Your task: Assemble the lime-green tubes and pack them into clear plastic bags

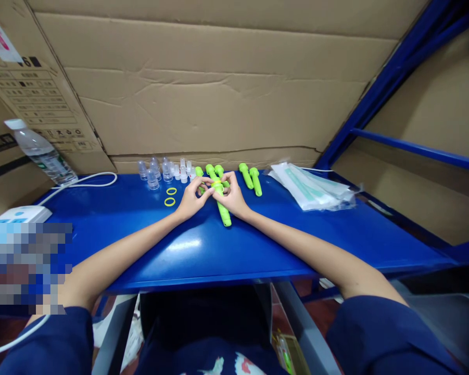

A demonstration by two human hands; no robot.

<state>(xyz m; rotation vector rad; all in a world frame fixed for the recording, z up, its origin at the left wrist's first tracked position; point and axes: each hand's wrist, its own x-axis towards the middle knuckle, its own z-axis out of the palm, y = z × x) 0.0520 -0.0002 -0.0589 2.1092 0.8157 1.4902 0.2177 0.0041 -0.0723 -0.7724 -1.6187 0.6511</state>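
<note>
Left hand (191, 200), right hand (234, 198): both pinched green tube (223, 209) at its far end | tube lay mid blue table (265, 245), near yellow rings (169, 201) | judged: I needed even fingertip pressure and a steady tube.

We note, behind the fingers (201, 185), bare forearms (304, 245) ending in rolled dark navy sleeves (378, 333); the navy top (218, 362) bears a white-and-red print.

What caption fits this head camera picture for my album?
Left hand and right hand grip a green tube over the blue table beside yellow rings.
</note>
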